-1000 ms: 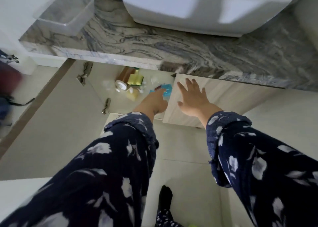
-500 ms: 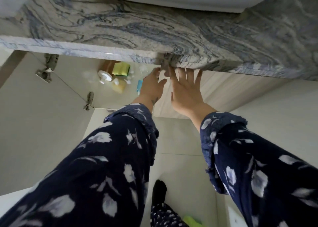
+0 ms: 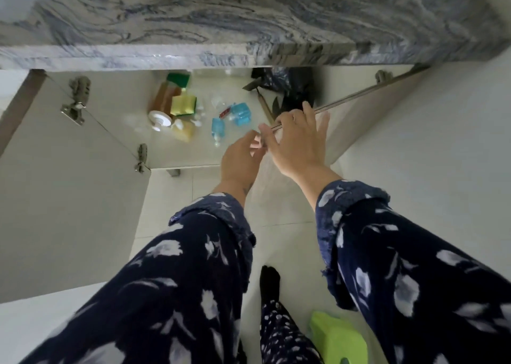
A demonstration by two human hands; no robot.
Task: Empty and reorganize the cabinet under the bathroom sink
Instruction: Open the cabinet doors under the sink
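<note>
Change: the right-hand door, shut under our palms half a second ago, now stands swung outward, and the cabinet's right half shows.
Right grip: our right hand (image 3: 297,142) is curled over the top edge of the right door (image 3: 356,98), fingers over the far side, thumb near the corner.
Left grip: our left hand (image 3: 240,159) is loosely open, holding nothing, fingertips just beside that door corner.
Nearest items: two blue bottles (image 3: 229,120) lie on the cabinet floor (image 3: 143,142), just beyond the left hand; the nearer one's long axis points roughly toward us.
Further left: yellow sponges (image 3: 183,105), an amber bottle (image 3: 163,98) on its side, a white cap (image 3: 160,119).
Further back: a dark bag (image 3: 290,84) on the right.
Above: marbled tabletop (image 3: 249,21).
Next move, we judge: the free left hand is nearer the bottles and should reach first.
</note>
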